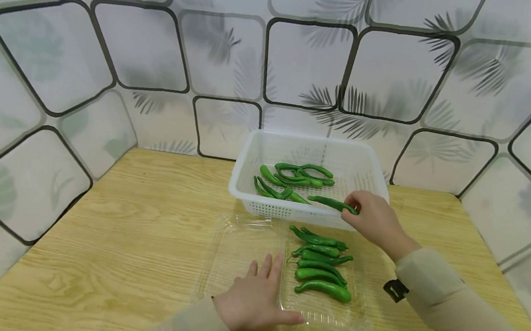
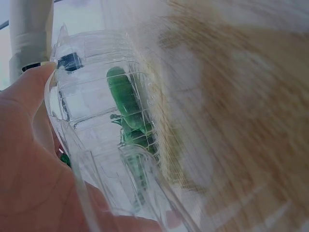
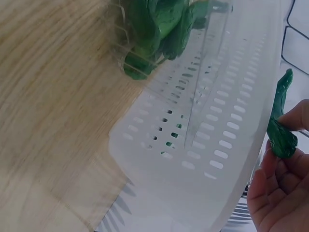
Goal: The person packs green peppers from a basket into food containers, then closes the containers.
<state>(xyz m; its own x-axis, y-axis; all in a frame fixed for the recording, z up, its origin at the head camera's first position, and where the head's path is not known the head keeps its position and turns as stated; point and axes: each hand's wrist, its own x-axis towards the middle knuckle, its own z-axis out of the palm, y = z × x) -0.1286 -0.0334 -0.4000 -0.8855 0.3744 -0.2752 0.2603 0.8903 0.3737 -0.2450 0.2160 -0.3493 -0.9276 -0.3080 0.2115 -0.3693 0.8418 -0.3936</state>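
My right hand [image 1: 373,220] pinches one end of a green chili pepper [image 1: 330,202] over the front rim of a white perforated basket [image 1: 261,204]. In the right wrist view the pepper [image 3: 280,116] sits between thumb and fingertips, beside the basket's wall. Several more peppers [image 1: 293,180] lie inside the basket. In front of it stands an open clear plastic clamshell box [image 1: 327,316], its right half holding a column of several peppers [image 1: 322,288]. My left hand [image 1: 253,299] rests with fingers spread on the box near its middle fold, thumb along the front edge.
Box and basket stand on a light wood-grain table [image 1: 142,228]. A patterned wall covering [image 1: 228,56] rises behind the basket and along both sides. The box's lid half [image 1: 243,238] lies flat to the left of the peppers.
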